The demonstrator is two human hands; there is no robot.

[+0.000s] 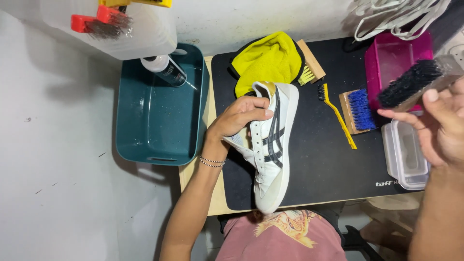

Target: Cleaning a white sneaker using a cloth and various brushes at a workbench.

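Head view: white sneaker, black stripes

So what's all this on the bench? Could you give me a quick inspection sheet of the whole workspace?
Surface: black mat on a wooden table.
Job's things: white sneaker with dark stripes, held on edge above the mat; black-bristled brush.
Clutter: yellow cloth, slim yellow brush, blue-bristled brush, wooden brush, pink tub, clear container, teal basin holding a bottle.
Grips: left hand inside the sneaker; right hand holds the black-bristled brush.
Cables: nothing seen; white laces lie top right.
Surroundings: white wall, clear bin.
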